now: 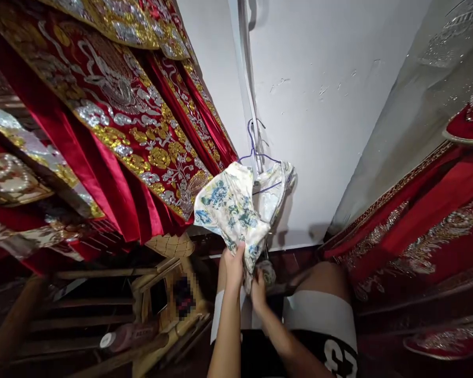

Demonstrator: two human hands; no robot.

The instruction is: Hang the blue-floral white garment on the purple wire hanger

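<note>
A white garment with blue and green flowers (232, 205) hangs on a purple wire hanger (253, 149), its neck opening facing up. My left hand (234, 261) grips the lower front of this floral garment, thumb on top of the cloth. Just to the right, my right hand (257, 289) is closed on the garment's lower end, close to my knees. Part of the cloth beyond my right hand is in shadow, and the fingertips of both hands are partly hidden.
Red cloth with gold and silver sequins (142, 131) hangs at the left, and red embroidered cloth (425, 226) at the right. A white wall (315, 105) stands ahead. At lower left, a bottle with a white cap (128, 337) lies on a bamboo seat (94, 320).
</note>
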